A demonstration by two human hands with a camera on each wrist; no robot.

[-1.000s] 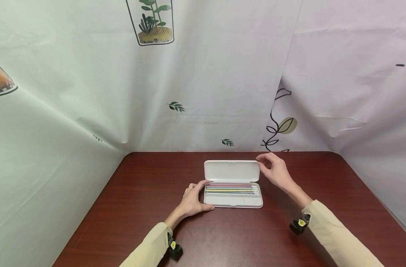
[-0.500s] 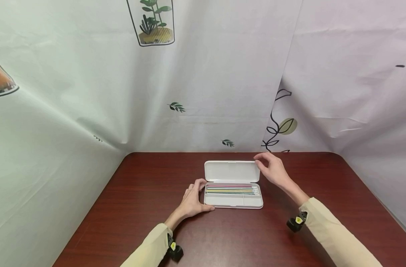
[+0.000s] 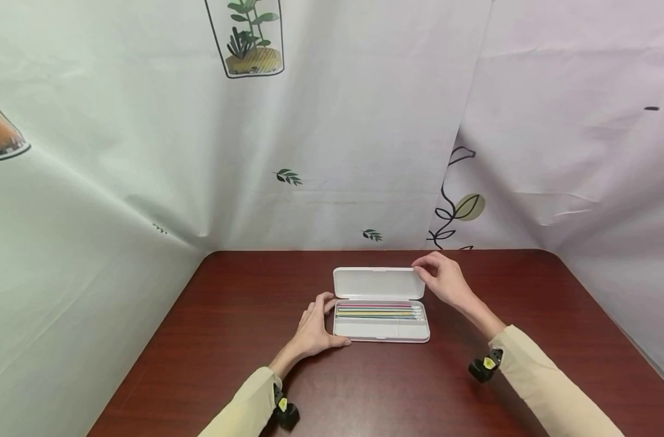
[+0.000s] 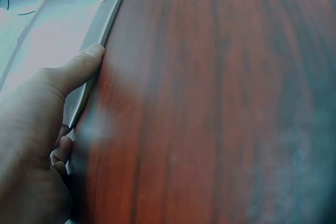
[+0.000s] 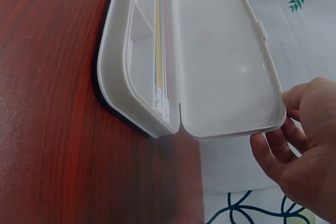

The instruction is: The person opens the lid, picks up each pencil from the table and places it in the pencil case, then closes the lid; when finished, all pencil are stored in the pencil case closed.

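A white pencil case (image 3: 365,329) lies on the table with its lid (image 5: 228,61) raised at the back. Several pencils (image 3: 378,311) in different colours lie side by side in its rear compartment, and a divider (image 5: 140,24) splits the front part. My left hand (image 3: 312,329) grips the case's left end, its thumb (image 4: 84,66) on the front edge and its fingers round the back. My right hand (image 3: 445,279) pinches the lid's upper right corner between thumb and fingers. In the left wrist view, the left hand's other fingers are partly hidden.
The case stands on a dark red wooden table (image 3: 244,291). Behind and at the sides hangs a pale printed cloth (image 3: 332,152), close behind the table's far edge.
My right hand has moved slightly left and now pinches the lid's corner. The lid's top edge sits a little lower. My left forefinger has slid off the rear rim towards the case's left side.
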